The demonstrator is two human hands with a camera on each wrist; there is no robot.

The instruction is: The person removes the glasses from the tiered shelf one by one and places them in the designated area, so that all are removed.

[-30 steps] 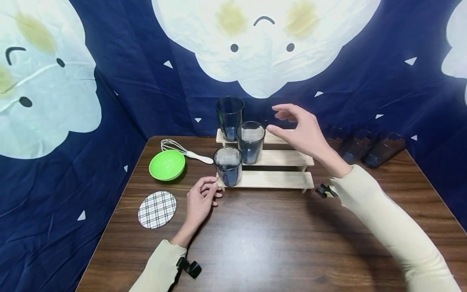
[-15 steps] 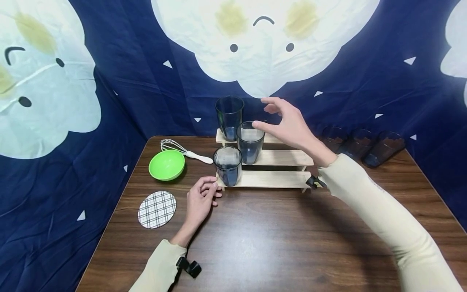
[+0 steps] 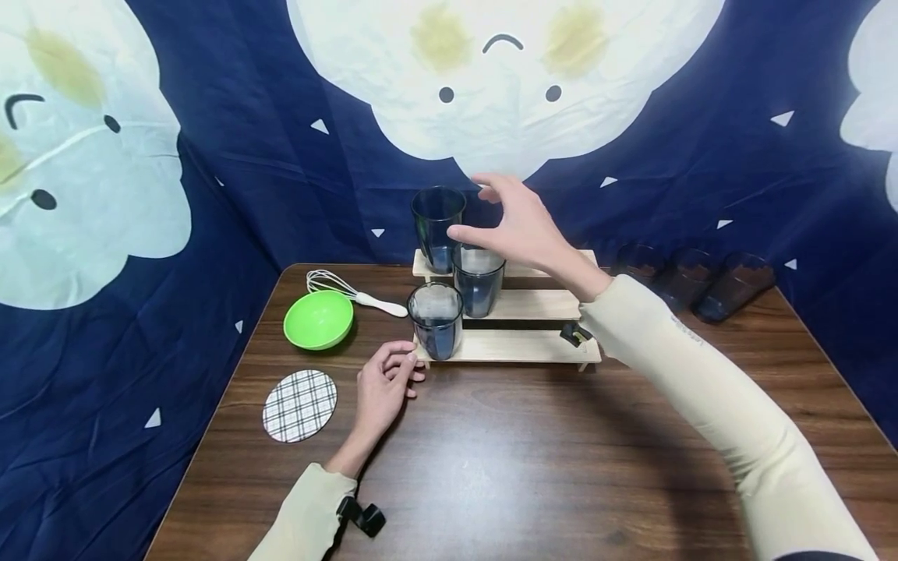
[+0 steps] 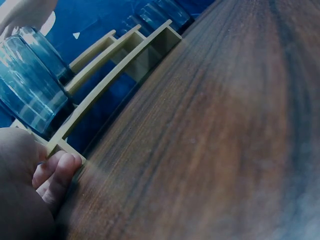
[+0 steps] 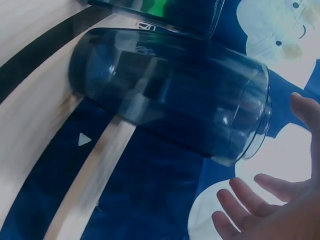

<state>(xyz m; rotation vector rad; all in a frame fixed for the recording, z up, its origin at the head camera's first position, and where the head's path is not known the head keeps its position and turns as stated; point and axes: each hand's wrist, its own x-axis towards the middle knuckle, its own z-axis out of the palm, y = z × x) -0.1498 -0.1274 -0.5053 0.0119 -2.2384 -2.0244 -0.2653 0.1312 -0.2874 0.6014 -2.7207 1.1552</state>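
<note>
dark wood table under both my hands. my right hand hovers spread and empty just above the middle cup, beside the top cup on the stepped wooden rack. my left hand rests loosely curled, fingertips touching the rack's corner below the front cup.

I see three dark blue translucent tumblers upright on the stepped wooden rack: top-step tumbler at the back left, middle-step tumbler just in front and to its right, bottom-step tumbler nearest, at the rack's left end. All empty, mouths up.
</note>
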